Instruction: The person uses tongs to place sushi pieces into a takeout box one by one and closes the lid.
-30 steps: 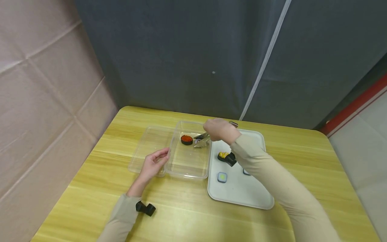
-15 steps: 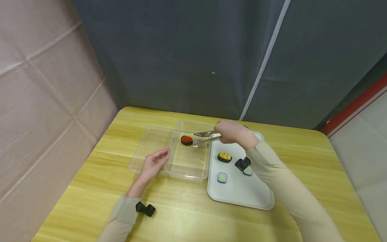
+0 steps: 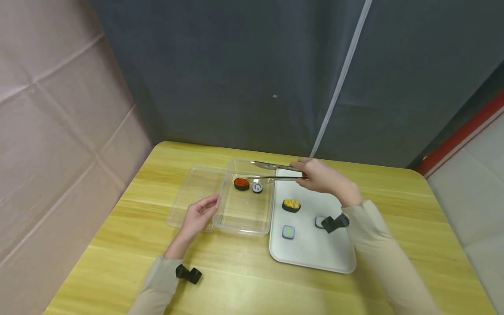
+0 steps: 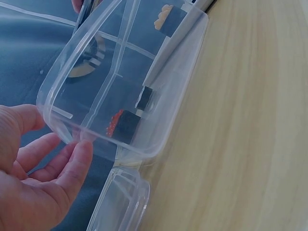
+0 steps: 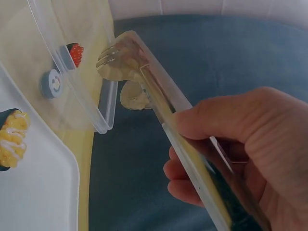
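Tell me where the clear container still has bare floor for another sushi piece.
The clear container holds the red roe piece and the small roll crowded at its far end, under the tongs. The near half is bare, bordered by the left hand and the white tray.

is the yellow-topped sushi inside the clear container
No, the yellow-topped sushi sits on the white tray, beside the clear container.
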